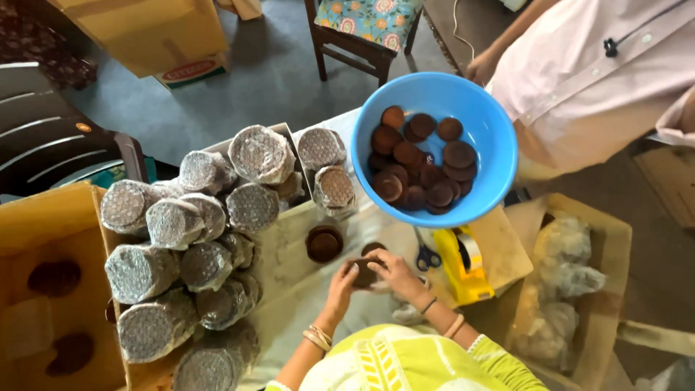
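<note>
Both left hand (342, 284) and right hand (394, 274) closed round small brown clay disc stack (365, 274), beside bubble-wrapped cylinder rolls (190, 246), under glossy blue plastic bowl (483, 119).

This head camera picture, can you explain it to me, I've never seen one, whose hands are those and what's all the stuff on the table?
There is no machine here. The one picture comes from a camera worn on a person's head, looking straight down at their own two bare hands. The left hand and right hand together hold a small brown disc over the table. Just above them sits a short stack of discs. To the left is a pile of bubble-wrapped rolls, next to a cardboard box. A blue bowl full of the same brown discs is in view above the table; what supports it cannot be seen. Below it lie scissors and a yellow tape dispenser. The pink shirt at top right belongs to another person standing nearby.
</note>
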